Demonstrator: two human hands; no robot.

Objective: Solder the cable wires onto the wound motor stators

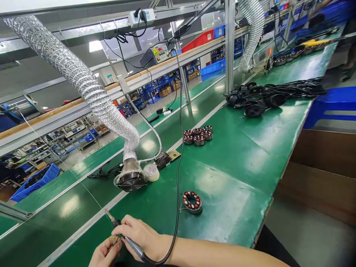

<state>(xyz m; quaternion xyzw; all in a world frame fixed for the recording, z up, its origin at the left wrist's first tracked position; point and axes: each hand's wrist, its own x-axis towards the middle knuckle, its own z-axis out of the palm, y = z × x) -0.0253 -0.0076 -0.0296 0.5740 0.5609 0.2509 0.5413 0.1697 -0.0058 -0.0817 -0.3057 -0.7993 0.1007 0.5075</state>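
My right hand (146, 237) is wrapped round a soldering iron (134, 246), whose metal tip points up and left over the bench edge strip. The iron's black cable loops under my right wrist and climbs to the shelf above. Beside it, at the bottom of the view, my left hand (104, 253) is closed in a pinch. Something small and thin shows at its fingertips, too small to name. A motor stator (197, 208) with copper windings and a loose wire end lies on the green bench, beyond my right forearm and apart from both hands.
A cluster of several stators (198, 140) sits farther up the green bench (222, 178). A fume extractor nozzle (130, 178) on a silver duct (80, 81) stands near a round solder spool (152, 172). Black cabled parts (256, 100) lie at the right; a soldering station (158, 52) is overhead.
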